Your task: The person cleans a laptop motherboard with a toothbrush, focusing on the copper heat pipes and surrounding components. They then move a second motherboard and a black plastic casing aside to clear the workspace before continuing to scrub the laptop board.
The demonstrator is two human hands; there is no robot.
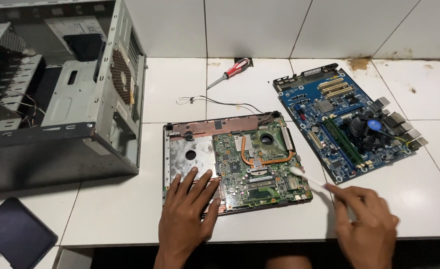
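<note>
Taking the opened laptop base in the middle of the white tiled counter as the mark, everything else falls around it. Far to its left, at the counter's front corner, lies a dark flat case, and behind that, well left of the laptop base, an empty grey computer case lies on its side with its open frame showing. The left hand rests flat on the laptop base's front left part, fingers spread apart and pressing down on the bare metal and the edge of the green circuit board; it grips nothing. A copper heat pipe curves across that board. Behind the laptop base a thin black wire trails over the tiles, and farther back, near the wall, lies a screwdriver with a red and white handle. The right hand hovers off the laptop base's front right corner, its fingers pinched together on a white brush, whose tip touches the board's right edge. Right of the laptop base, just apart from it, a blue desktop motherboard lies at an angle, with a black cooler fan on it.
</note>
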